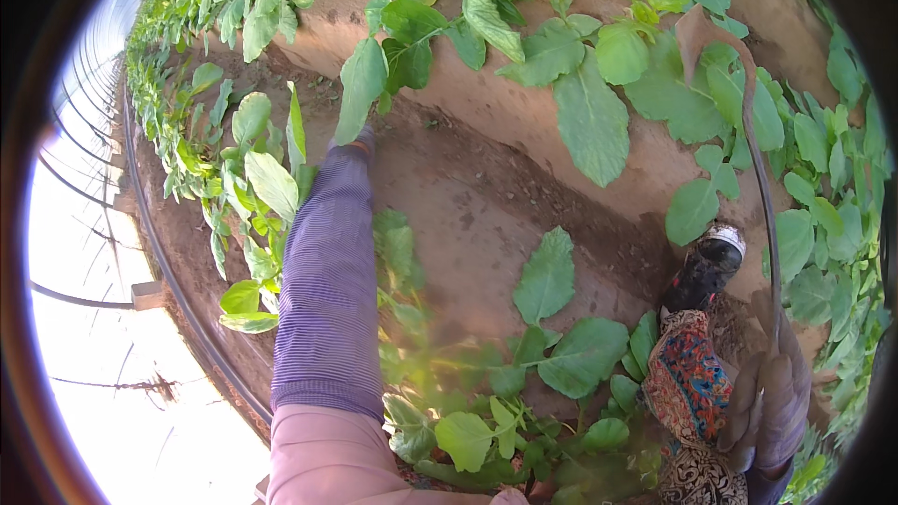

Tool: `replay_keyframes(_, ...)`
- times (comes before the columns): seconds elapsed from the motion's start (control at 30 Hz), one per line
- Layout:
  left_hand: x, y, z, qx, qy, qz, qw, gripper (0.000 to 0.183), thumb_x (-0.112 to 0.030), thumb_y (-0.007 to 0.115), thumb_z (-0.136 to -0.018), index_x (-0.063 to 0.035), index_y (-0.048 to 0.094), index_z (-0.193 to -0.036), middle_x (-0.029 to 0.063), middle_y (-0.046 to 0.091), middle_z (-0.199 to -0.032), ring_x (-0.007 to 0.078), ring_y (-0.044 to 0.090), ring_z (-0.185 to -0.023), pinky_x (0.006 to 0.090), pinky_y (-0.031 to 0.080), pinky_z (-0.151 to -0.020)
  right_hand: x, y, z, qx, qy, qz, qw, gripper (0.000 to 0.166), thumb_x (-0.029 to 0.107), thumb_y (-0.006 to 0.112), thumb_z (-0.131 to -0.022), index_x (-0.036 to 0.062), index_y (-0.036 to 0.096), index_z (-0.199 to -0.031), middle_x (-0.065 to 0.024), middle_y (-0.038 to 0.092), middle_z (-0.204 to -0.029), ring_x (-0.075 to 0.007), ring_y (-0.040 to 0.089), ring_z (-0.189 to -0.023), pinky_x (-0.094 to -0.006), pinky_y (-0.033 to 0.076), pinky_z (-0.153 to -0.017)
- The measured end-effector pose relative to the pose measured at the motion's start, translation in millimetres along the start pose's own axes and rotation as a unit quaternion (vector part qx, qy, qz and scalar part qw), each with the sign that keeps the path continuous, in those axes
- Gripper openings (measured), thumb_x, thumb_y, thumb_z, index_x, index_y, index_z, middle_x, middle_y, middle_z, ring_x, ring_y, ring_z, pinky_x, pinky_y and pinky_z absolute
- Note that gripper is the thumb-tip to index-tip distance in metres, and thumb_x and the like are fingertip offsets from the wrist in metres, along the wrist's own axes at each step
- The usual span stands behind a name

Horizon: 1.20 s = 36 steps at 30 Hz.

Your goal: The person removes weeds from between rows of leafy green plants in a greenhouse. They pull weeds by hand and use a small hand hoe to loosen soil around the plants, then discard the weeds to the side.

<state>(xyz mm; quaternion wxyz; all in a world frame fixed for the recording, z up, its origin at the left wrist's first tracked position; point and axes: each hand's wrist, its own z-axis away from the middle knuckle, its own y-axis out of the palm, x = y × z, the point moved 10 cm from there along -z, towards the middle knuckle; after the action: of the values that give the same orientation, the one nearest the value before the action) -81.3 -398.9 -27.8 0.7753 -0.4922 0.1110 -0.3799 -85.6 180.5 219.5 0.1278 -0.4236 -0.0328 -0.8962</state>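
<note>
My left arm reaches up the view in a striped purple sleeve cover point(326, 280). At its end my left hand point(361, 136) is mostly hidden behind a broad green leaf point(363, 88), so its fingers cannot be made out. At the lower right my right hand point(768, 393), in a dirty glove, is closed around the lower end of a long-necked hand hoe point(761, 175). The hoe's thin neck rises and curves over to a soil-coloured blade point(694, 38) among the leaves. A leafy plant point(582, 358) stands between my two arms, partly blurred close to the camera.
Raised soil ridges point(449, 98) with rows of leafy plants cross the view, with a furrow point(554, 203) between them. My shoe point(708, 259) and patterned trouser leg point(684, 372) are beside my right hand. A dark hose point(165, 259) and greenhouse hoops point(77, 301) run along the left.
</note>
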Motion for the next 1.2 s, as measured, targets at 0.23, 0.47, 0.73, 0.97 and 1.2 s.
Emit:
replay_keyframes(0.23,10.3,5.4,-4.4,-0.011,-0.006,-0.013,1.0,0.028,-0.022,0.049,-0.073,-0.0084,0.058,-0.097,0.0124,0.056,-0.095,0.0267,0.053,-0.09,0.0368,0.042,-0.075,-2.9,-1.0,-1.0,0.002,0.027,-0.004,1.0,0.063,0.035,0.049,-0.08,-0.0071,0.028,-0.122,-0.001,0.04,-0.04,-0.0076,0.035,-0.026,-0.0183,0.027,-0.025)
replay_keyframes(0.47,3.2,4.5,-4.7,-0.006,-0.004,-0.01,1.0,0.027,-0.019,0.05,-0.072,-0.0086,0.058,-0.096,0.0119,0.057,-0.092,0.0265,0.053,-0.088,0.0368,0.043,-0.074,-5.1,-4.2,0.3,0.033,0.062,0.019,0.997,0.066,0.044,0.051,-0.077,0.0041,0.03,-0.125,-0.0019,0.046,-0.045,-0.0084,0.042,-0.031,-0.0179,0.027,-0.027)
replay_keyframes(0.73,7.3,5.2,1.5,0.014,0.003,-0.009,1.0,0.026,-0.016,0.052,-0.071,-0.0088,0.058,-0.096,0.0113,0.058,-0.089,0.0263,0.054,-0.085,0.0367,0.043,-0.072,5.0,-7.3,3.3,0.014,-0.003,-0.058,0.998,0.062,0.036,0.054,-0.079,-0.0021,0.031,-0.122,-0.0025,0.042,-0.043,-0.0095,0.036,-0.025,-0.0206,0.027,-0.022)
replay_keyframes(0.97,-3.1,0.6,4.0,0.025,0.017,-0.007,1.0,0.026,-0.013,0.054,-0.07,-0.009,0.058,-0.095,0.0108,0.058,-0.087,0.0261,0.055,-0.082,0.0367,0.044,-0.07,9.0,-11.4,3.0,-0.008,-0.008,-0.106,0.994,0.063,0.036,0.054,-0.078,-0.0021,0.03,-0.123,-0.0018,0.042,-0.045,-0.0095,0.038,-0.027,-0.0204,0.028,-0.023)
replay_keyframes(1.2,-15.1,-1.4,5.4,0.03,0.07,-0.009,0.997,0.026,-0.011,0.055,-0.069,-0.0092,0.058,-0.095,0.0103,0.059,-0.084,0.026,0.055,-0.08,0.0367,0.044,-0.069,11.8,-13.2,4.6,0.017,-0.014,-0.135,0.991,0.06,0.036,0.051,-0.081,0.0044,0.029,-0.126,-0.0026,0.046,-0.049,-0.0106,0.043,-0.032,-0.0207,0.032,-0.027)
